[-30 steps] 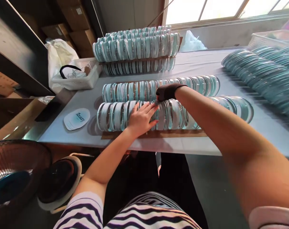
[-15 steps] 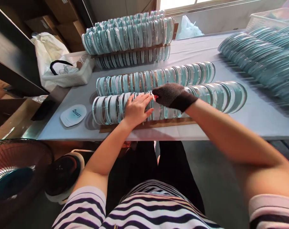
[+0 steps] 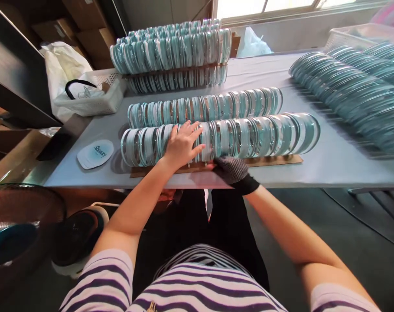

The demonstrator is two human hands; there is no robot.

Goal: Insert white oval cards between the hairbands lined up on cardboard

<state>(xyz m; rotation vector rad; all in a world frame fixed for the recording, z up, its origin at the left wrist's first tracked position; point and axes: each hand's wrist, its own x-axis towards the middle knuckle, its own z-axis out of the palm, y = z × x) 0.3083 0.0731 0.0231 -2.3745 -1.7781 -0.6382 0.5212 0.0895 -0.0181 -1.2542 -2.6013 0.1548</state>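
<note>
My bare left hand point(image 3: 182, 143) lies flat with spread fingers on the near row of clear round discs with teal edges point(image 3: 249, 136), which stand on edge on a strip of brown cardboard point(image 3: 275, 160). My right hand point(image 3: 232, 170), in a dark mesh glove, rests at the table's front edge beside that cardboard strip, just below the row. Whether it grips anything is hidden by the glove and angle. A second row of discs point(image 3: 210, 107) stands right behind the first.
More disc rows are stacked at the back point(image 3: 170, 50) and fanned out at the right point(image 3: 346, 91). A pile of white oval labels point(image 3: 96, 154) lies at the left of the grey table point(image 3: 330, 162). A white basket point(image 3: 92, 97) stands at the far left. A fan point(image 3: 17, 225) is on the floor.
My gloved right hand has come off the top of the near disc row and dropped to the table's front edge. The left hand stays pressed on the row.
</note>
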